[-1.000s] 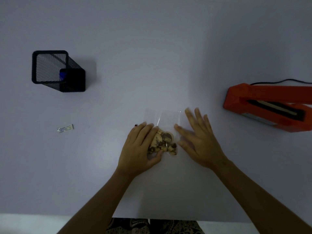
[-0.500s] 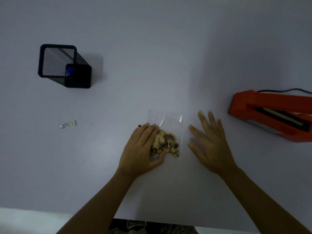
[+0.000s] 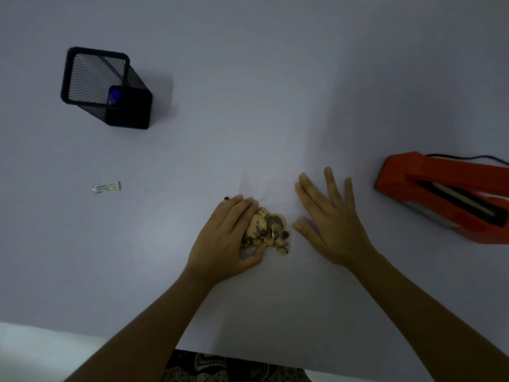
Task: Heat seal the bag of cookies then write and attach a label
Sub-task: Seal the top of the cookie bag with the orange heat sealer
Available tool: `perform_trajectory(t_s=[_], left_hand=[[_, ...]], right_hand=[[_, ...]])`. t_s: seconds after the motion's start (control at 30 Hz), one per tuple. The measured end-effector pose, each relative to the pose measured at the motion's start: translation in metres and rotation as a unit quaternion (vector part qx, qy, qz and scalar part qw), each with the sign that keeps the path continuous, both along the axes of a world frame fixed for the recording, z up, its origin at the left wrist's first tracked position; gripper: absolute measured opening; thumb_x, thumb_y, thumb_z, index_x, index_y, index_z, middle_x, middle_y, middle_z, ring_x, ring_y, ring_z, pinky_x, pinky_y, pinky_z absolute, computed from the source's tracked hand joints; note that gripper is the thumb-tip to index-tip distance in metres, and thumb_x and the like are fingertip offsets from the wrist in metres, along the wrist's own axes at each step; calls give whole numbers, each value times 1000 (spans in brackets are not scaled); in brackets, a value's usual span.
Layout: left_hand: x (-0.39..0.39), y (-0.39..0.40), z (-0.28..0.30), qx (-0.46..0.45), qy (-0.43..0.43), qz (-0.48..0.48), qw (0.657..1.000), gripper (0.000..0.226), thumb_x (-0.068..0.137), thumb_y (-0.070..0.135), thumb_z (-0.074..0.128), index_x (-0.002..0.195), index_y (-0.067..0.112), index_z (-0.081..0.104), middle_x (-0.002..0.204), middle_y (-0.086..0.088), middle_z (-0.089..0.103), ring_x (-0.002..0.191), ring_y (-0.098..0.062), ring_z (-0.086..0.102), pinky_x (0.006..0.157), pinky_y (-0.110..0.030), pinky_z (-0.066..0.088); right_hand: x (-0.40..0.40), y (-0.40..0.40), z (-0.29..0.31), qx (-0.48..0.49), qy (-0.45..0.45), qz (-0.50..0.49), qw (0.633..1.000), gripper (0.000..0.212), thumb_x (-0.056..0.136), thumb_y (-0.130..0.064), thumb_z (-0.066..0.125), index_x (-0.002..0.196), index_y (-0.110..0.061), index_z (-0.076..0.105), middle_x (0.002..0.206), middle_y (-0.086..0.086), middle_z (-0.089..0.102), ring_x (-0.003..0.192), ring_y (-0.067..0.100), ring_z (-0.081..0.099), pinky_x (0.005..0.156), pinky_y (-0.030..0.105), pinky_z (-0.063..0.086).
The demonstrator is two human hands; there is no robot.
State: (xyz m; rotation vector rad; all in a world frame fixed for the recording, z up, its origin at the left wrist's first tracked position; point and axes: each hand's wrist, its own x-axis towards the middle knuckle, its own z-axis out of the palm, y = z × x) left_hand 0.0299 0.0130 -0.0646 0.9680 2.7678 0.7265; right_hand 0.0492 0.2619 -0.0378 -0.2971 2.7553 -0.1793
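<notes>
Clear plastic is hard to see on this pale table [image 3: 248,78], so the bag of cookies [image 3: 268,216] shows mostly by its contents: a heap of chocolate-chip cookies [image 3: 265,228] bunched at its near end, with the empty upper part lying flat and pointing away from the person. It sits near the table's front edge, right between the two hands.

Her left hand [image 3: 225,241] lies over the left side of the cookie heap, fingers curved loosely and thumb tucked under the near edge. It looks like a pin more than a grasp, probably to keep the cookies down and away from the mouth. The right hand [image 3: 330,219] is flat and spread, palm down, just beside the bag's right edge with the index finger at the film; it holds nothing. I judge this as smoothing the empty neck so it goes flat for sealing.

Off to the right waits the orange heat sealer [image 3: 446,197], jaw raised, cord trailing behind. Well to the left, out of the way, lie the small label [image 3: 106,188] and a black mesh pen holder [image 3: 106,88] with something blue inside, presumably the pen.
</notes>
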Motion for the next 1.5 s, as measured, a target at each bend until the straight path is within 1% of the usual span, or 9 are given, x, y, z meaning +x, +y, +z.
perform_trajectory(t_s=[0.13,0.3,0.43,0.57,0.77,0.93,1.1,1.3,1.5], left_hand=[[-1,-1,-1,8,0,2,1000,72,81,50,62,132,1,52,134,-14,55,131,-28,45,111,-44,37],[-1,-3,-1,17,13,4,1000,71,81,50,62,131,0,53,132,-15,56,129,-29,46,113,-40,34],[0,0,-3,22,13,5,1000,72,81,50,61,132,-1,53,133,-16,55,129,-30,47,111,-44,36],[0,-1,-4,37,13,14,999,70,81,50,63,130,1,55,132,-13,57,129,-29,48,108,-45,39],[2,-2,-4,43,15,19,999,69,82,51,61,130,3,56,131,-13,58,128,-29,50,108,-45,40],[-1,-1,-4,38,16,20,999,70,81,53,61,130,3,56,131,-13,59,126,-28,51,110,-41,38],[0,-1,-5,40,22,21,999,71,81,54,62,129,3,57,130,-14,59,126,-28,51,109,-42,39],[0,-1,-7,38,15,26,999,69,82,54,60,128,3,57,131,-14,59,126,-28,52,110,-41,39],[0,0,-7,33,13,28,999,70,79,53,63,128,3,58,130,-14,59,126,-28,51,107,-43,41]], right_hand=[[-16,-27,3,-16,8,60,998,71,95,-62,11,153,-20,16,161,1,12,148,34,-6,114,65,0],[-32,-27,-9,13,-15,143,989,71,94,-64,10,153,-26,13,162,-2,8,148,35,-4,114,66,3],[-33,-18,-7,30,-18,122,992,73,94,-64,10,153,-21,15,161,-5,12,148,36,-2,112,69,5],[-30,-35,-1,-2,-16,72,997,78,93,-66,7,153,-17,15,162,-1,7,148,33,-6,114,66,1],[-51,-44,-5,-1,-7,158,987,65,94,-63,11,152,-33,14,163,3,3,148,36,-8,112,69,-1],[-73,-29,-5,24,-7,101,995,70,93,-65,10,153,-29,12,162,6,-3,147,41,-6,110,72,4],[-74,-38,-4,12,-4,193,981,67,92,-67,7,151,-36,16,162,6,0,147,40,-6,108,73,3],[-75,-48,-5,6,-12,106,994,71,92,-66,6,153,-29,9,162,7,-3,147,37,-10,111,70,-1],[-74,-55,-6,-4,-5,130,992,67,93,-64,2,152,-35,14,162,8,1,147,38,-8,112,68,-2]])
